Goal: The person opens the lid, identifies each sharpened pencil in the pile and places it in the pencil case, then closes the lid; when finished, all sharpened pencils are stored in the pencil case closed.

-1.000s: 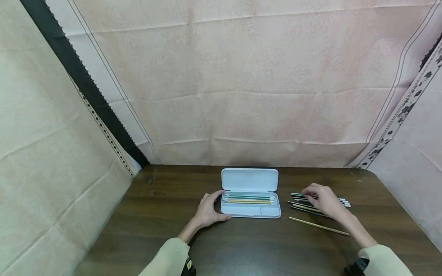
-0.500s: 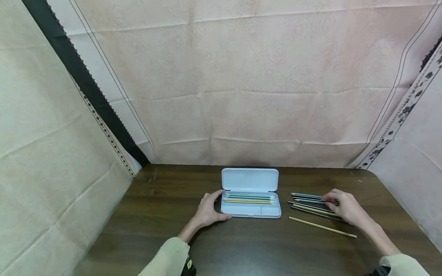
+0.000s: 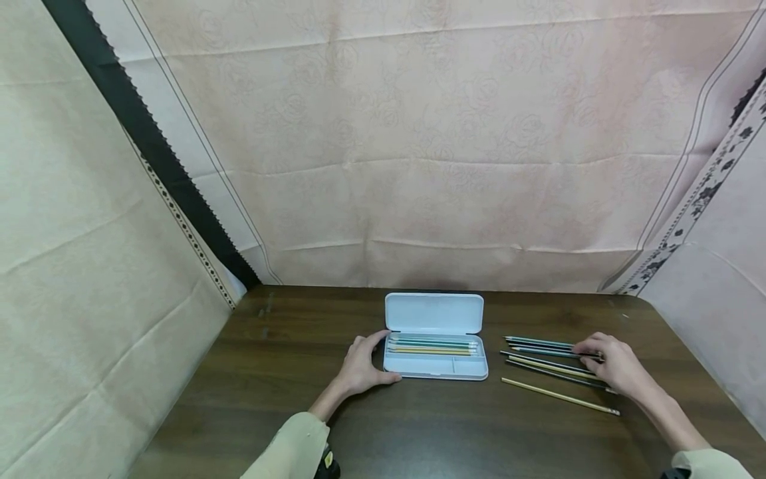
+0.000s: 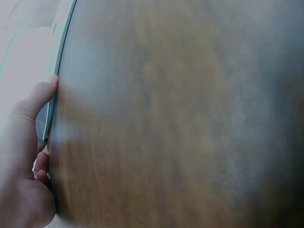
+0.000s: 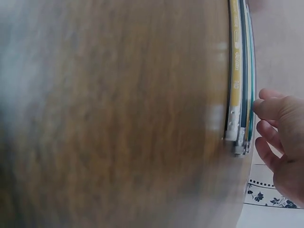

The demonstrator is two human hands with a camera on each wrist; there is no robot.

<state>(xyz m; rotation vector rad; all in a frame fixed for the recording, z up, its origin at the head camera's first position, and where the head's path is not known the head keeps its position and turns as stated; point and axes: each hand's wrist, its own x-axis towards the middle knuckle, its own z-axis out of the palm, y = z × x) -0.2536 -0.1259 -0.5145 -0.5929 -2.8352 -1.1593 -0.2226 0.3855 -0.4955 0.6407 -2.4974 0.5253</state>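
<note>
Your left hand (image 3: pixel 358 367) grips the left end of an open, pale blue, oblong, plastic-looking pencil case (image 3: pixel 419 364), a finger at its far corner and the thumb at its near one. Your right hand (image 3: pixel 613 362), fingers bent, is at the right-hand ends of a bunch of slim blue and black pencils (image 3: pixel 541 342), to the right of the case; the views cannot tell whether you have one pinched or merely touched.

Just nearer to you lie slim black and yellow pencils (image 3: pixel 550 367), and nearer again, apart from both bunches, a lone slim yellow pencil (image 3: pixel 559 396). Inside the case, slim green and yellow pencils (image 3: pixel 432 347) lie side by side in the long far compartment, before the raised, flat, pale blue lid (image 3: pixel 433 313). All sit on a dark brown, wood-grained bench (image 3: pixel 407 426).

You appear to be at the step of taking a pencil from the first bunch. The next move seems to call for a sure pinch on one pencil, clear of its neighbours, with the case held steady.
</note>
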